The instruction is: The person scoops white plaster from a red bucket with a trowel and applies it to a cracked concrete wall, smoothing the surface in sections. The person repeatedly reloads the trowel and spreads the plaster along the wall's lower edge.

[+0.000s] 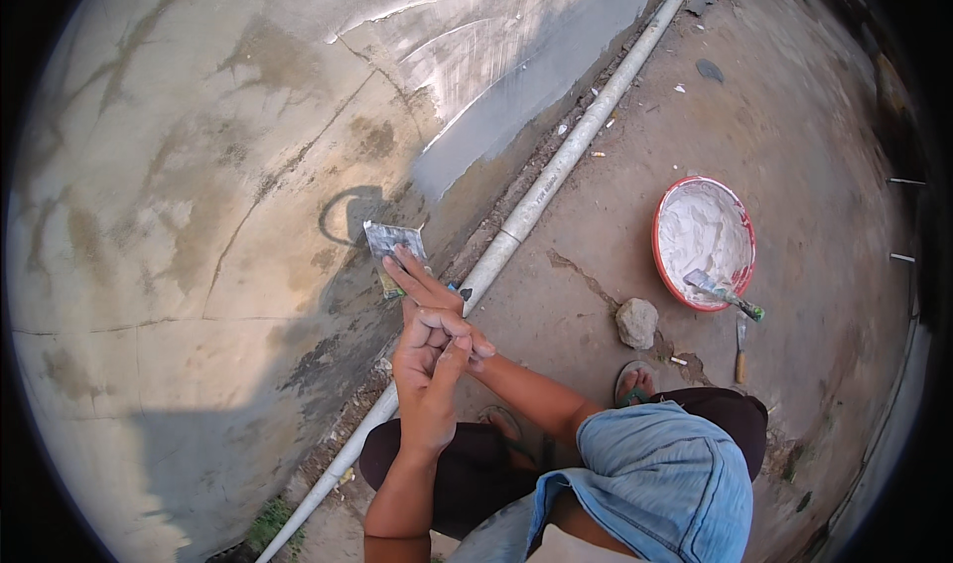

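Note:
My right hand (437, 295) holds a flat scraper (395, 235) with a pale, smeared blade, its index and middle fingers laid along the blade. My left hand (429, 359) is just below, fingers curled against my right hand; what they grip, if anything, is hidden. The scraper is held beside a cracked grey plastered wall (248, 146), which has a smoother patch of fresh grey coating (496, 86) higher up.
A pale pipe (546, 191) runs diagonally along the wall's base. To the right are a red-rimmed bowl (700, 225) of white paste with a spatula (715, 287) across it, a rock (635, 323) and a wooden-handled knife (740, 359). My sandalled feet (635, 384) are on the ground.

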`<action>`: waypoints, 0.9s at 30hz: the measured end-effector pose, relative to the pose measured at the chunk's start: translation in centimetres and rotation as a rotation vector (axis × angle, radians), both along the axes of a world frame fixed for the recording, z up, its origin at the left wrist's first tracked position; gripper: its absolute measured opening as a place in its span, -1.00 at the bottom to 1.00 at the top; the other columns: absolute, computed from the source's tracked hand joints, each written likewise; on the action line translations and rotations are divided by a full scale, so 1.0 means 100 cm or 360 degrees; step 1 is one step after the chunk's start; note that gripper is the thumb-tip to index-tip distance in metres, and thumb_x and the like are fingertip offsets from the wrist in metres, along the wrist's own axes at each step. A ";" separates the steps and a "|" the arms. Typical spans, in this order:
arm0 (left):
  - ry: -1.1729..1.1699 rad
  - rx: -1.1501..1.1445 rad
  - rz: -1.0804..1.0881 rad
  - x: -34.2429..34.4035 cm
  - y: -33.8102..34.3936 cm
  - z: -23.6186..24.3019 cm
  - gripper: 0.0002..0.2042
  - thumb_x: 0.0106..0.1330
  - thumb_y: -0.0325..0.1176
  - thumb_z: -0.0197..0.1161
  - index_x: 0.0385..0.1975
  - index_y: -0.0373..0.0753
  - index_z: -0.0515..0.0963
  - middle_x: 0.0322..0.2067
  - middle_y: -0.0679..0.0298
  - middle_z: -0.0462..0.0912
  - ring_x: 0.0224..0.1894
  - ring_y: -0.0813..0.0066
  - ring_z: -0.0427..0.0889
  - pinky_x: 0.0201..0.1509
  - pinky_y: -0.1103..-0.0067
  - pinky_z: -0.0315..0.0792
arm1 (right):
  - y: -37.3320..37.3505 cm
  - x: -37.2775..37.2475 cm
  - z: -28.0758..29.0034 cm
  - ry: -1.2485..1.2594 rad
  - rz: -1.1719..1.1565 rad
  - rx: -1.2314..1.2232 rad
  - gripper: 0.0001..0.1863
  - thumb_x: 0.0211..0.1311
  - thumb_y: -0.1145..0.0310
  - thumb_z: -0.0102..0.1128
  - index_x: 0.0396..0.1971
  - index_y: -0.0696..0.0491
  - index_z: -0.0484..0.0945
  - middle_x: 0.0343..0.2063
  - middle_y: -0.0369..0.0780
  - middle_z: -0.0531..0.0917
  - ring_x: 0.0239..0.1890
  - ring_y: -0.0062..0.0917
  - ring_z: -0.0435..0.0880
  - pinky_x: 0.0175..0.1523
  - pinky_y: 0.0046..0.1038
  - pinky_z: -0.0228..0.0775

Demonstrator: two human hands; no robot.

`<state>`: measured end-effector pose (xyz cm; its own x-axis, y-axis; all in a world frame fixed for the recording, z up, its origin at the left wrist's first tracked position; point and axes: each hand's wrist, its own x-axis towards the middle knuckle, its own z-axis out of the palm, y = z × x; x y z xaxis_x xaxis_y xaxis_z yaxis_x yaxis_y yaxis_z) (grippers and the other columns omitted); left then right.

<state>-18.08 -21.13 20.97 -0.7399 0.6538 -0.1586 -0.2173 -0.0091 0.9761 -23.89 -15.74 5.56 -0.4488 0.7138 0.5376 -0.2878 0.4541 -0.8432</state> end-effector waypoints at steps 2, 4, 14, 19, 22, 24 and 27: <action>0.0021 0.0005 -0.0020 0.000 0.000 0.000 -0.91 0.36 -0.39 0.14 -0.27 -0.21 0.38 -0.44 0.23 0.57 -0.38 0.57 0.52 -0.31 0.61 0.39 | 0.032 0.015 -0.009 0.0113 -0.0054 -0.0049 -0.48 0.14 0.66 0.08 0.16 0.07 0.56 0.05 -0.09 0.66 0.07 -0.27 0.67 0.01 -0.43 0.53; 0.0049 0.0000 -0.0008 0.001 -0.003 0.006 -0.91 0.36 -0.39 0.14 -0.27 -0.21 0.38 -0.44 0.23 0.57 -0.38 0.57 0.52 -0.31 0.61 0.39 | 0.099 0.011 -0.021 0.0208 -0.0317 -0.0595 -0.63 0.33 0.54 0.07 0.12 0.21 0.54 -0.05 -0.06 0.70 -0.10 -0.50 0.70 -0.04 -0.46 0.51; 0.0105 -0.0057 0.0015 0.000 0.011 0.005 -0.88 0.35 -0.36 0.15 -0.26 -0.21 0.38 -0.46 0.26 0.55 -0.38 0.56 0.51 -0.31 0.61 0.38 | 0.046 -0.051 -0.047 0.0085 -0.0428 -0.0626 -0.44 0.08 0.64 0.10 0.18 0.20 0.46 0.09 0.02 0.60 0.13 -0.17 0.61 0.14 -0.34 0.48; 0.0018 -0.0063 0.0010 0.002 0.007 0.003 -0.87 0.35 -0.35 0.17 -0.27 -0.22 0.38 -0.45 0.25 0.55 -0.38 0.56 0.51 -0.31 0.62 0.37 | -0.022 -0.007 -0.029 -0.0008 -0.0139 -0.0366 -0.62 0.07 0.63 0.17 -0.04 0.18 0.47 0.07 0.05 0.61 0.00 -0.21 0.70 0.00 -0.45 0.54; 0.0056 -0.0005 -0.0005 0.000 0.004 0.004 -0.87 0.36 -0.36 0.17 -0.27 -0.22 0.38 -0.45 0.25 0.56 -0.38 0.57 0.51 -0.32 0.62 0.37 | 0.058 0.021 -0.028 -0.0128 -0.0373 -0.0533 -0.72 0.18 0.59 0.11 -0.11 0.16 0.34 -0.37 -0.03 0.65 -0.42 -0.50 0.63 -0.30 -0.46 0.47; 0.0063 0.0006 0.0007 -0.004 -0.002 0.004 -0.88 0.36 -0.37 0.17 -0.27 -0.22 0.39 -0.44 0.25 0.56 -0.38 0.58 0.51 -0.32 0.62 0.37 | 0.138 0.016 -0.034 -0.0088 -0.0585 -0.0882 -0.63 0.22 0.53 0.03 0.03 0.19 0.25 -0.40 0.03 0.53 -0.38 -0.29 0.56 -0.14 -0.25 0.38; 0.0025 0.0062 -0.0027 -0.004 0.001 0.004 -0.89 0.36 -0.37 0.16 -0.26 -0.22 0.39 -0.44 0.25 0.57 -0.38 0.59 0.51 -0.32 0.62 0.37 | 0.254 -0.003 -0.081 -0.0334 -0.0936 -0.0437 -0.48 0.16 0.50 0.00 0.17 0.29 0.32 -0.13 0.20 0.58 -0.08 0.02 0.60 0.13 -0.17 0.32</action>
